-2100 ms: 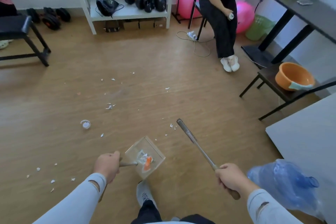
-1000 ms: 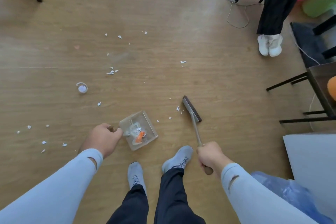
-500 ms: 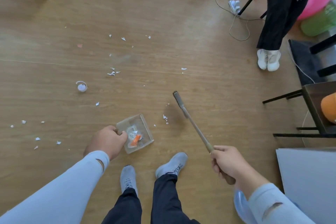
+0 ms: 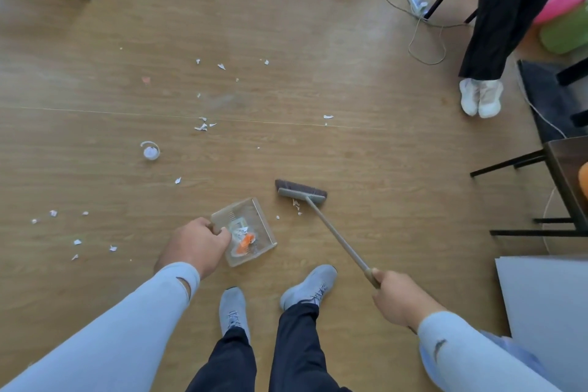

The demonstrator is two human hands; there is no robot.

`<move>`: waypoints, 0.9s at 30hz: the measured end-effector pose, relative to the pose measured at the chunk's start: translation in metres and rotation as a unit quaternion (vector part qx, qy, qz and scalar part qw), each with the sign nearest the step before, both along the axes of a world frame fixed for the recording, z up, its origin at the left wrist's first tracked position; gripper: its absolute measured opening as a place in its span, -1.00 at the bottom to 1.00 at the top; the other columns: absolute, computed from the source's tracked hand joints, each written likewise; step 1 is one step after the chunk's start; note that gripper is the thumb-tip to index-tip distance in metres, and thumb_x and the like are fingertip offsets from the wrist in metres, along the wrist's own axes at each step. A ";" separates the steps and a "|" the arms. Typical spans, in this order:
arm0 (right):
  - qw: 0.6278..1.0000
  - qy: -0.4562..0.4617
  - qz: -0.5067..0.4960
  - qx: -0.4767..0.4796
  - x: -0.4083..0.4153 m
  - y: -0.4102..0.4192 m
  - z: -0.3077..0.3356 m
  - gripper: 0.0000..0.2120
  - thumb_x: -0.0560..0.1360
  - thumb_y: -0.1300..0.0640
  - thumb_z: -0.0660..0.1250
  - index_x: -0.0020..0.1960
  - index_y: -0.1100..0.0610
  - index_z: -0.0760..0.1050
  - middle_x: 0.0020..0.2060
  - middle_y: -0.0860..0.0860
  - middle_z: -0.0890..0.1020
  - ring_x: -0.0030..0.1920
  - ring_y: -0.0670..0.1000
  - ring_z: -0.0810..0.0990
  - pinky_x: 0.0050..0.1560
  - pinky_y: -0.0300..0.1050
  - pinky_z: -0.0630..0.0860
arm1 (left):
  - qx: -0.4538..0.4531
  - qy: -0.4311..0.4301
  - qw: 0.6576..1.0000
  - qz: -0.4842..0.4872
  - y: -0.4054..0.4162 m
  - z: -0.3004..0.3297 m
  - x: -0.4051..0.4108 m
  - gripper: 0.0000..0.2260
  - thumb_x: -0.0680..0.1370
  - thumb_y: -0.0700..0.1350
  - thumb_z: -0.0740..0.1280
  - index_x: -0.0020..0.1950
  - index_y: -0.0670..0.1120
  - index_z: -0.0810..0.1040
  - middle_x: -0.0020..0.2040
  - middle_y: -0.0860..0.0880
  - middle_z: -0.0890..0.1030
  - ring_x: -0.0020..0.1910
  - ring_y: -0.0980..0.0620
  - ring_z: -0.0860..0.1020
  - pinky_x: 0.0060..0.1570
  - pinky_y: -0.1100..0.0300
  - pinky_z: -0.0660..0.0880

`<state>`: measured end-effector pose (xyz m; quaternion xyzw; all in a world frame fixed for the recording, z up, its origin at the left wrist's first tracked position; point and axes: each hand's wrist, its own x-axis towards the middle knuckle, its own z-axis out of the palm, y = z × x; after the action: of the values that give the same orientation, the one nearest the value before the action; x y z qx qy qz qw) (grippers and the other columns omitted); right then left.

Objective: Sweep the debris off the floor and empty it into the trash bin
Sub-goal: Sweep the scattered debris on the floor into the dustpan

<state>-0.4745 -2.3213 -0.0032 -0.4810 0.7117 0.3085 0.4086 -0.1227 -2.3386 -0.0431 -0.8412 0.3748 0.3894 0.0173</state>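
Between the two hands, on the brown wood-grain floor point(image 4: 350, 73), lies the clear plastic dustpan point(image 4: 244, 230), its open mouth turned toward the right hand. The left hand point(image 4: 194, 245) is closed around the dustpan's rear edge and handle, pressing it flat to the floor; inside it sit a crumpled clear wrapper and an orange scrap point(image 4: 245, 240). The right hand point(image 4: 401, 299) is wrapped tight round the end of the long tan handle of a small broom point(image 4: 337, 235), which slants forward and leftward from that hand. The broom's grey head with dark bristles point(image 4: 300, 191) rests on the floor just beyond the dustpan's mouth, ahead of the left hand. A few white paper bits point(image 4: 296, 204) lie just beside the head, between it and the dustpan. More white scraps point(image 4: 202, 127) are scattered well ahead of the left hand, others point(image 4: 76, 242) out to its left, and a small round white cap point(image 4: 150, 151) lies ahead of it.

Compared with half a second ago, the broom head has turned broadside and come down onto the floor behind the paper bits, and the right hand has drawn nearer the dustpan.
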 end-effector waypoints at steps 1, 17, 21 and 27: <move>1.000 0.002 0.007 0.001 -0.007 0.007 0.004 -0.45 0.55 0.12 0.17 0.53 -0.14 0.32 0.14 0.00 0.60 0.09 0.06 0.62 0.12 -0.09 0.58 | -0.001 0.000 1.000 0.000 0.001 0.001 0.000 -0.82 0.58 0.12 0.28 -0.02 0.06 0.58 -0.08 0.03 0.65 -0.09 -0.09 0.59 -0.13 0.09 0.46; 0.981 -0.022 -0.187 -0.039 0.016 0.023 -0.010 -0.62 0.54 0.26 0.15 0.32 0.14 0.50 -0.31 0.13 0.61 -0.44 0.13 0.56 -0.46 -0.17 0.45 | -0.002 -0.002 1.000 -0.014 0.016 0.004 -0.010 -0.77 0.58 0.12 0.26 0.01 0.00 0.59 -0.12 0.00 0.63 -0.13 -0.08 0.57 -0.17 0.10 0.45; 0.989 -0.055 -0.138 0.009 0.075 0.042 -0.032 -0.66 0.51 0.26 0.22 0.26 0.24 0.52 -0.09 0.12 0.57 -0.16 0.13 0.52 -0.02 -0.01 0.61 | -0.002 -0.005 1.000 -0.015 0.014 0.000 -0.009 -0.79 0.57 0.11 0.27 0.00 0.01 0.59 -0.10 -0.01 0.62 -0.11 -0.11 0.58 -0.18 0.10 0.42; 0.960 -0.157 -0.226 0.060 0.051 0.057 0.018 -0.67 0.47 0.19 0.23 0.16 -0.10 0.53 -0.36 0.03 0.45 -0.43 0.06 0.38 -0.38 -0.10 0.34 | -0.006 0.015 1.000 0.004 0.011 -0.002 -0.005 -0.79 0.52 0.11 0.29 -0.13 -0.02 0.55 -0.13 -0.03 0.65 -0.10 -0.16 0.60 -0.12 0.08 0.47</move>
<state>-0.4236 -2.2647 0.0151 -0.3252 0.7089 0.1709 0.6021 -0.1274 -2.3272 -0.0453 -0.8365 0.3745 0.4000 0.0048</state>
